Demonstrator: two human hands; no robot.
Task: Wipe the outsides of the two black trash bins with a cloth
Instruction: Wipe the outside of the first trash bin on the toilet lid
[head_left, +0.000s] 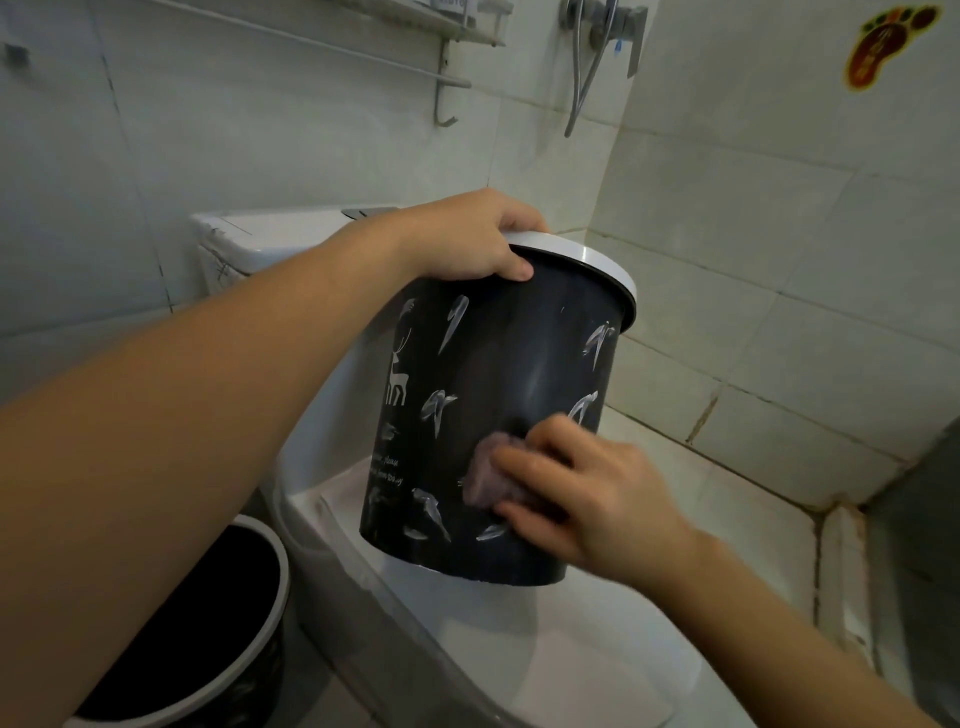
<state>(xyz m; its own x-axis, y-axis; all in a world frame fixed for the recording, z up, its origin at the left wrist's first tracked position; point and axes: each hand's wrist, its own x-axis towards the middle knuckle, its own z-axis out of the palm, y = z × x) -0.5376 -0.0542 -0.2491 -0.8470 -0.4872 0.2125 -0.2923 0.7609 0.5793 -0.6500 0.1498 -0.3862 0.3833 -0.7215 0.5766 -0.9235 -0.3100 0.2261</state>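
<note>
Stood on the closed white toilet lid, tilted away toward the far right: a black trash bin with a white rim ring and white deer and feather prints on its wall. Gripped at the near-left part of that rim by the left hand, fingers hooked over the top edge and thumb pressed on the outside just under the ring. Pressed against the lower near wall of the bin: a small purplish cloth, bunched up and pinched by the right hand, fingers curled round it, thumb below, knuckles turned toward the camera. Blurred somewhat at the right hand and the cloth.

Stood on the floor at the near left, beside the toilet: a second black bin, white-rimmed too, lined with a black bag, only partly seen past the left forearm. Behind the held bin, the white cistern against the tiled wall. Mounted higher on the far wall: a metal rack and a shower valve with hoses. Stuck on the right wall, a footprint sticker.
</note>
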